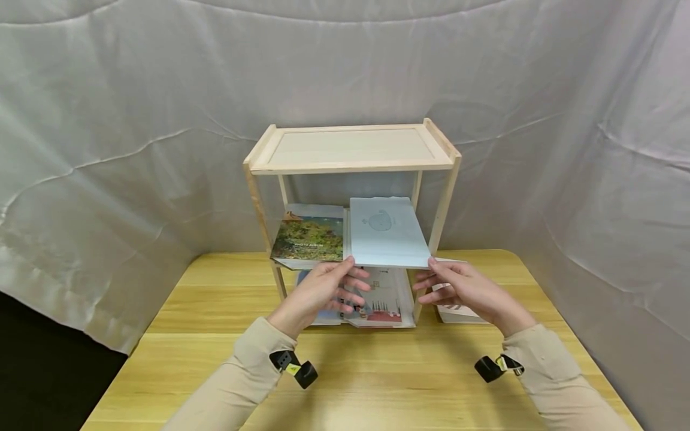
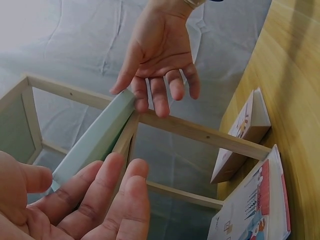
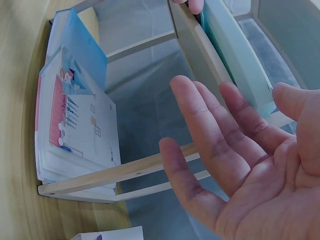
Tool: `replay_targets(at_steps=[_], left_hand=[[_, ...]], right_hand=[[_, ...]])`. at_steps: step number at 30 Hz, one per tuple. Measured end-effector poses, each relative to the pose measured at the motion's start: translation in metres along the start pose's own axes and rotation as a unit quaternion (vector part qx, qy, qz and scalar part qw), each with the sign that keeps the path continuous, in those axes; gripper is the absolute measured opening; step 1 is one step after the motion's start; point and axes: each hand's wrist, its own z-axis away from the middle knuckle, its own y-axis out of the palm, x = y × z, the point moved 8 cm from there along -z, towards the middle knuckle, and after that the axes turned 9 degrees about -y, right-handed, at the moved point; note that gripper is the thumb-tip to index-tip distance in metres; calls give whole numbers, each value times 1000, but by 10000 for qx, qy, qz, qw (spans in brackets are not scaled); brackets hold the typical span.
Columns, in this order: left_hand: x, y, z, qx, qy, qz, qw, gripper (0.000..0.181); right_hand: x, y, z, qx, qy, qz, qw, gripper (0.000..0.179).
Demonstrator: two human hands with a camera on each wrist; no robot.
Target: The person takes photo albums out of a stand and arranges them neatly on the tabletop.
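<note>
The head camera looks forward and down over the table [image 1: 388, 383] from the person's side, farthest back of the three, with the rack [image 1: 353, 148] at its centre and both sleeves [image 1: 226, 389] coming in from 7 and 5 o'clock. The left wrist camera, close to the palm of the left hand [image 1: 326, 290] at 7, faces across toward the right hand [image 1: 469, 287] at 12, the table tipped to 3. The right wrist camera, just as near, faces back the other way: its own hand at 4, left fingertips [image 3: 194, 6] at 12, table at 9. All three views share the pale book [image 1: 388, 233] and the white book [image 1: 380, 299] below it.

Wooden table [image 1: 350, 371]: pale rack [image 1: 350, 146], white book [image 1: 458, 315]. Rack's middle tier [image 3: 207, 52]: photo album [image 1: 312, 233], pale-blue book [image 1: 385, 236].
</note>
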Motion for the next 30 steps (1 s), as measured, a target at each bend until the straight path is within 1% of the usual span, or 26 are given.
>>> replay_targets(at_steps=[7,17,21,24,30], left_hand=[[0,-2,1,26,5,-31,10000,48],[0,-1,1,82,123,-95,9998,47],[0,0,0,104,80,-120,9998,46],[1,0,0,117,18,-140,9998,47],[2,-1,0,89,-58,7,9999,54]], right_hand=[[1,-1,1,-112,165,-1,9998,66],[3,-3,3,-230,228,-98,9994,63],[3,-3,3,-209,144,-68,9997,62],[2,-4,4,-246,158,-82,9995,60],[-2,-5,2,-296,162,-83,9994,60]])
